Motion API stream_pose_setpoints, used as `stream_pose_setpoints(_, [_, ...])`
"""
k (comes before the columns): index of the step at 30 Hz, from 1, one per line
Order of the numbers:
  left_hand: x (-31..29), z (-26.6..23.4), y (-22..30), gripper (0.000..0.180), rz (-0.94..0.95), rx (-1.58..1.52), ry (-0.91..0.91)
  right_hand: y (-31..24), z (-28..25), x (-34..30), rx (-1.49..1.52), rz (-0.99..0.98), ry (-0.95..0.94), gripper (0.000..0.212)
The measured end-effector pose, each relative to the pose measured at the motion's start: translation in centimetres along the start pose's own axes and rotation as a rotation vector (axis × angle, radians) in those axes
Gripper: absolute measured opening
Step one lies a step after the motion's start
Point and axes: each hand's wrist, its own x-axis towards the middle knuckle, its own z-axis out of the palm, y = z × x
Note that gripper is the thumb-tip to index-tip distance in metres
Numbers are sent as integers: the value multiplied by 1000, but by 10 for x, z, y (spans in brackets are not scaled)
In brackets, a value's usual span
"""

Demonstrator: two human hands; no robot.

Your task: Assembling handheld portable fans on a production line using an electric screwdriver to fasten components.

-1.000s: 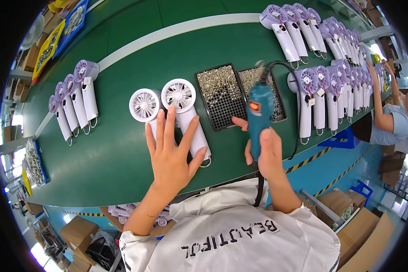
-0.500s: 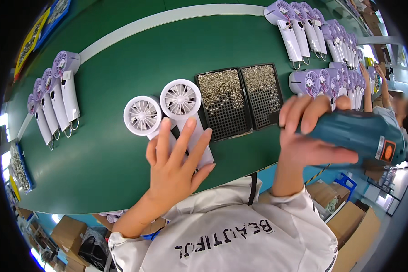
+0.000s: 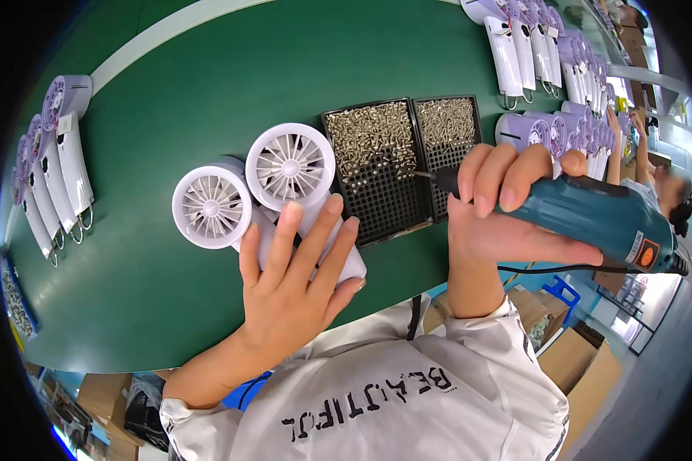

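Two white handheld fans (image 3: 290,165) lie side by side on the green table, their round grilles facing up. My left hand (image 3: 288,288) rests flat across their handles with its fingers spread, covering part of them. In my right hand (image 3: 500,207) is a teal electric screwdriver (image 3: 584,219), held level with its tip pointing left. That tip (image 3: 421,174) is at the right side of a black perforated screw tray (image 3: 384,207); I cannot tell whether it touches a screw. Small silvery screws (image 3: 369,134) are heaped at the tray's far end, and some stand in its holes.
A second black screw tray (image 3: 440,157) adjoins the first. Rows of purple-and-white fan bodies stand at the left (image 3: 71,161) and the far right (image 3: 507,65). A black cord (image 3: 546,270) runs below the screwdriver. Another person (image 3: 657,173) works at the right; cardboard boxes (image 3: 565,361) stand below the table.
My right hand has brought the screwdriver left, so its tip is now over the screw tray. The view has shifted closer to the table. My left hand stays on the fans.
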Motion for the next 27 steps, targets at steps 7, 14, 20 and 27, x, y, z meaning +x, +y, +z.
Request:
stream_pose_setpoints(7, [5,-22,-3,42,20,-487,352,-26,33,4,85,1,-25,63])
stream_pose_setpoints(14, [31,-6,-7,32,300,-470,399,-43,61,-4,162,161,-22,52])
stream_pose_setpoints(20, [20,-6,-2,26,228,-603,270,-50,62,-24,194,157,8,53])
stream_pose_setpoints(27, [14,-9,2,26,239,-588,220,-53,64,-34,184,183,-46,57])
